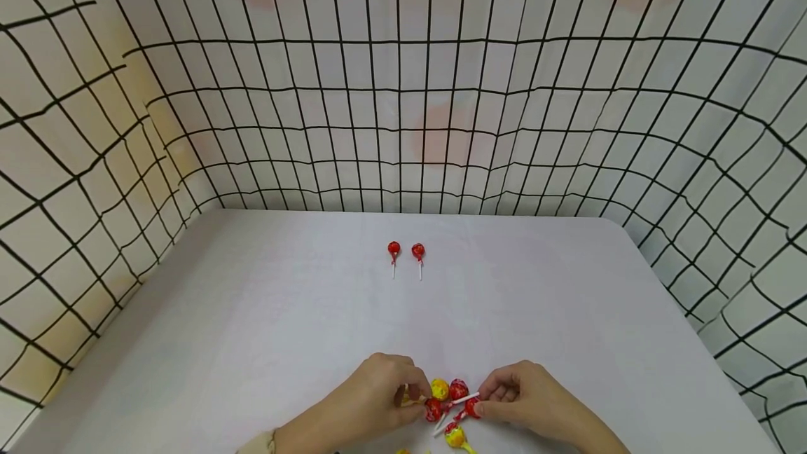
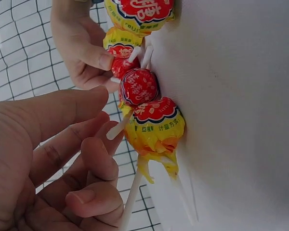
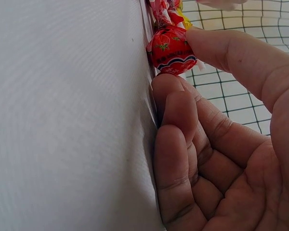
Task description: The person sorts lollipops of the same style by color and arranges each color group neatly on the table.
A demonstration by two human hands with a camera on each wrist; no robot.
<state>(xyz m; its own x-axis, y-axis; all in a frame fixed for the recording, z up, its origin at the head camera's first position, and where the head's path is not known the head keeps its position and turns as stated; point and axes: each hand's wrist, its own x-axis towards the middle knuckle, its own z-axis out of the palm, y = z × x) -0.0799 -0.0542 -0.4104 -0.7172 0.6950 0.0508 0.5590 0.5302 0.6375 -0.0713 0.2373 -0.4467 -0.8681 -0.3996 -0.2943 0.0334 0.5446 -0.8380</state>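
Observation:
Several wrapped lollipops lie in a close cluster between the two hands at the table's near side. My right hand (image 1: 526, 398) pinches a red lollipop (image 3: 172, 50) between thumb and fingertips, low against the white table. To the left, my left hand (image 1: 391, 391) has loosely curled fingers, their tips right at another red lollipop (image 1: 433, 410). A white stick crosses near those fingertips in the left wrist view. Around them are a yellow lollipop (image 1: 439, 389), a darker red lollipop (image 1: 458, 389), and a yellow-and-red lollipop (image 1: 455, 436) nearer the body.
Two red lollipops, a left one (image 1: 394, 248) and a right one (image 1: 418, 251), stand apart toward the back of the white table (image 1: 284, 314), sticks pointing to me. White walls with a black grid (image 1: 397, 90) enclose the table's back and sides.

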